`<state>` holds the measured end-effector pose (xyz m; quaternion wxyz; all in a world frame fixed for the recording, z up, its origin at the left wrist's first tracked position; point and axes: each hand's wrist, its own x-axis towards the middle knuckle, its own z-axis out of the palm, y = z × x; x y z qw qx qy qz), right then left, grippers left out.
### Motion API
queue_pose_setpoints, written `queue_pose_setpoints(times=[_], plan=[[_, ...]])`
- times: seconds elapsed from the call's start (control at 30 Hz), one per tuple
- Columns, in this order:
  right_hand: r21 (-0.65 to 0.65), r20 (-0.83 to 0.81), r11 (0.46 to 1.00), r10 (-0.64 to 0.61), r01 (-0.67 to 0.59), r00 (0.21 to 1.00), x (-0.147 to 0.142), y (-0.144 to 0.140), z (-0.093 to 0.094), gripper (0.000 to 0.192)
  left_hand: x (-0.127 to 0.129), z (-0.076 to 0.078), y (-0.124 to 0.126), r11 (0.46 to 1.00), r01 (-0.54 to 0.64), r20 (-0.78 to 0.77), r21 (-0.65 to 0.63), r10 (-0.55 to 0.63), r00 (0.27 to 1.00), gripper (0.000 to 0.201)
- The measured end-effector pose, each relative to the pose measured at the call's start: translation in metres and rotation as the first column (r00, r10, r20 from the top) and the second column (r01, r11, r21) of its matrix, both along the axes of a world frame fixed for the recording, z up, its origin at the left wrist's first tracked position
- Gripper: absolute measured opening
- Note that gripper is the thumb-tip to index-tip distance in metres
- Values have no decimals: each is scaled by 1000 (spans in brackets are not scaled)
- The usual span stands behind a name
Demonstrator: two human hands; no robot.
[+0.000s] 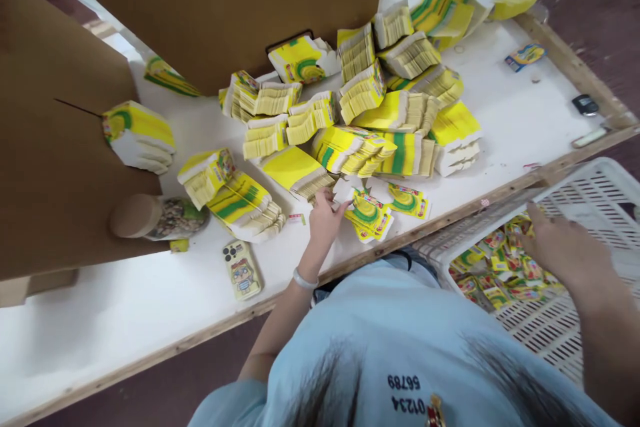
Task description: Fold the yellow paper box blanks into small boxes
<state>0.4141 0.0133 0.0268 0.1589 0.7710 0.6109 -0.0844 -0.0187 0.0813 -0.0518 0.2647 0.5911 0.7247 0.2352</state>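
My left hand [325, 217] is at the table's front edge, thumb and fingers closed on the white flap of a yellow-and-green carton [369, 209]. Under that carton lies another one, partly covered. Just to the right rests a further flat carton [407, 200]. My right hand [567, 247] hangs over a white plastic basket [603, 180], fingers stretched out and apart, with nothing visible in them. Inside the basket are many small, colourful yellow packs [500, 267].
Bundles of flat yellow cartons [360, 97] cover the table's middle. Tall brown cardboard boxes [240, 7] stand behind. Left are a lidded jar [183, 218] and a phone in a cartoon case [242, 270]. A small black object [585, 105] lies by the wooden rim at right.
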Motion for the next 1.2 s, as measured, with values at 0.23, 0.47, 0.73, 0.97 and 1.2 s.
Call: queue_pose_setpoints(times=[0.23, 0.47, 0.73, 0.97, 1.2], plan=[[419, -479, 849, 508, -322, 716, -138, 44, -19, 48, -15, 8, 13, 976, 177, -87, 124, -167, 982, 48], [803, -521, 593, 740, -48, 426, -246, 69, -32, 60, -16, 52, -12, 900, 103, 119, 424, -169, 978, 55], [600, -796, 777, 555, 192, 243, -270, 58, -26, 37, 19, 69, -37, 868, -109, 566, 485, -216, 796, 72], [539, -842, 811, 511, 227, 172, -268, 47, -12, 54, 27, 34, -49, 804, 455, 537, 383, -595, 598, 83], [363, -931, 894, 336, 262, 141, -266, 51, -10, 41, 22, 53, -45, 874, 419, 564, 246, -480, 672, 60]])
